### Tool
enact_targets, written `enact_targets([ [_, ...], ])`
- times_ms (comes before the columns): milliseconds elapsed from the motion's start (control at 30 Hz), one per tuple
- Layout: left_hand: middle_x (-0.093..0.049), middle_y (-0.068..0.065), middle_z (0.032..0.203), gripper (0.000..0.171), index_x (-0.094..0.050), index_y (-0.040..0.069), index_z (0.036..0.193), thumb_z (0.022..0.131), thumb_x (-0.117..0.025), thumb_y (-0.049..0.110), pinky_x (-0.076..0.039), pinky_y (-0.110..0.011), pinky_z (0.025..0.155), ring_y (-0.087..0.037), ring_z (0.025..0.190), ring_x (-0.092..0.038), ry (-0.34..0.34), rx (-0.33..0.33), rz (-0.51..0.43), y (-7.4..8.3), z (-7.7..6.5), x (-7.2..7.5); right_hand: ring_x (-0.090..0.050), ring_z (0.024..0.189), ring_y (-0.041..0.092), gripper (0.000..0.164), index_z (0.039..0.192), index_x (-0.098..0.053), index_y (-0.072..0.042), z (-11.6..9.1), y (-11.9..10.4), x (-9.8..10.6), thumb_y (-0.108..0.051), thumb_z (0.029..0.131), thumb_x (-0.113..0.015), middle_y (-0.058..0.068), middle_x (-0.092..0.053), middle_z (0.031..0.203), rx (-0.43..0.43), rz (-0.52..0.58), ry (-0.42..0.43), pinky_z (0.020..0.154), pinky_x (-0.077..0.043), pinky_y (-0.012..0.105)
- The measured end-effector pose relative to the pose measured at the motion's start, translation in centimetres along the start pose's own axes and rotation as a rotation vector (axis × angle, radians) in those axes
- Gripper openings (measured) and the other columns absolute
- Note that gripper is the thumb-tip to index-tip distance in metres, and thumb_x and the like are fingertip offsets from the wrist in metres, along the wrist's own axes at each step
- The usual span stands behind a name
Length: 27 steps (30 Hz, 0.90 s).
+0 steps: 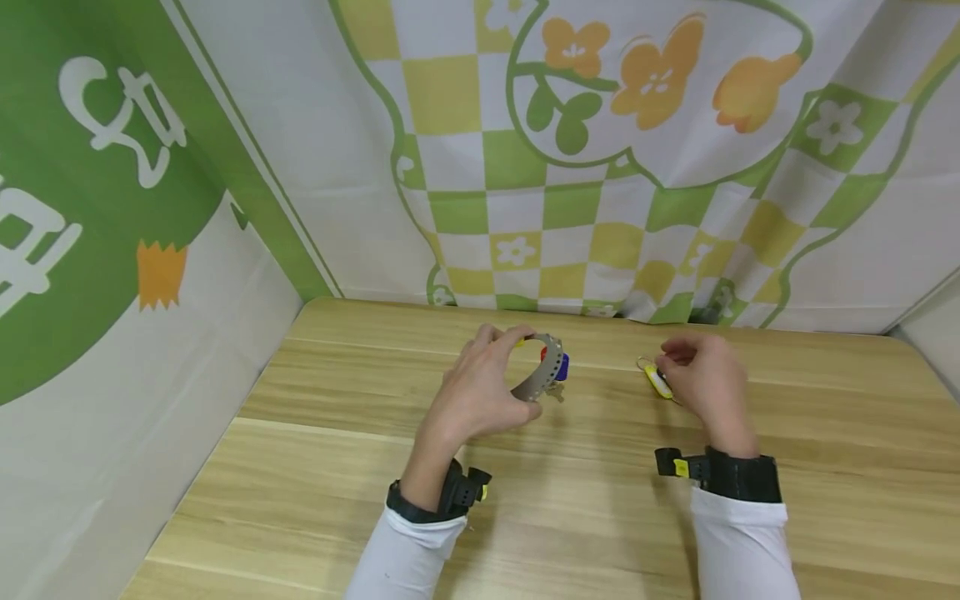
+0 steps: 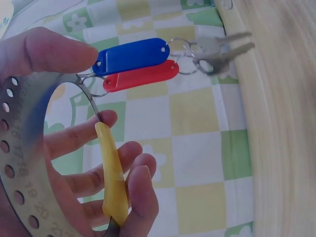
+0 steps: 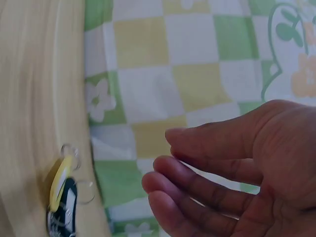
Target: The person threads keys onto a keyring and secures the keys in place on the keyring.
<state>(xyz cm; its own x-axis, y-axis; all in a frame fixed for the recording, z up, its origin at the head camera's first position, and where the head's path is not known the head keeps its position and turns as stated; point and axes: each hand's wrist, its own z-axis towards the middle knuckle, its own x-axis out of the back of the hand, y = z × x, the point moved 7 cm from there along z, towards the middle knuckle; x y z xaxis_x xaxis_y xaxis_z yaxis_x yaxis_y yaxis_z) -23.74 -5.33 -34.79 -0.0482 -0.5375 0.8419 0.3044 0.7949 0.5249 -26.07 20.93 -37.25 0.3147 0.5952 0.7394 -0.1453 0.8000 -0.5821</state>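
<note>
My left hand (image 1: 480, 387) grips a wide metal key ring (image 2: 29, 148) with numbered holes along its band, raised over the table. A yellow sleeve (image 2: 111, 168) covers part of its thin bar, with fingertips around it. From the ring hang a blue key tag (image 2: 133, 57) and a red key tag (image 2: 143, 79), with keys (image 2: 212, 54) at their far ends. My right hand (image 1: 708, 383) holds nothing, its fingers loosely bent. Beneath it on the table lie a yellow key tag (image 3: 60, 182) and a black key tag (image 3: 69, 197), close together, with small split rings.
The wooden table (image 1: 300, 483) ends at the back against a hanging checked cloth (image 1: 517, 175). A green and white cloth wall (image 1: 225, 350) borders its left side. Each wrist wears a black strap (image 1: 742, 477) with a small camera.
</note>
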Motion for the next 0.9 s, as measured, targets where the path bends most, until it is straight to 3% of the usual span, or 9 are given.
enact_targets([
  [400,-0.042,0.004,0.108,0.083,-0.042,0.031,0.135,0.058,-0.072,0.036,-0.038,-0.034,0.061,-0.016,0.088,-0.043,0.004,-0.008,0.004,0.1,0.1,0.0,-0.060,0.081,0.029,0.024,0.096,-0.067,-0.001,0.2,3.0,-0.6,-0.018,0.080,-0.063,0.014,-0.066,0.087,-0.089,-0.029,0.011,0.072,-0.040,0.041],
  [700,-0.042,0.003,0.108,0.083,-0.041,0.031,0.136,0.059,-0.071,0.036,-0.038,-0.033,0.060,-0.016,0.089,-0.042,-0.010,-0.008,0.014,0.2,0.0,-0.1,-0.057,0.093,0.036,0.031,0.114,-0.060,0.000,0.1,4.4,-2.4,-0.013,0.086,-0.054,0.022,-0.060,0.106,-0.087,-0.026,-0.077,0.072,-0.042,0.043],
  [900,-0.042,0.003,0.107,0.084,-0.040,0.031,0.136,0.059,-0.072,0.037,-0.038,-0.033,0.060,-0.016,0.088,-0.043,-0.022,0.000,0.018,0.2,-0.1,-0.2,-0.043,0.060,0.025,0.048,0.118,-0.058,0.000,0.3,4.7,-3.4,0.001,0.073,-0.044,0.021,-0.062,0.096,-0.068,-0.038,-0.147,0.052,-0.030,0.034],
])
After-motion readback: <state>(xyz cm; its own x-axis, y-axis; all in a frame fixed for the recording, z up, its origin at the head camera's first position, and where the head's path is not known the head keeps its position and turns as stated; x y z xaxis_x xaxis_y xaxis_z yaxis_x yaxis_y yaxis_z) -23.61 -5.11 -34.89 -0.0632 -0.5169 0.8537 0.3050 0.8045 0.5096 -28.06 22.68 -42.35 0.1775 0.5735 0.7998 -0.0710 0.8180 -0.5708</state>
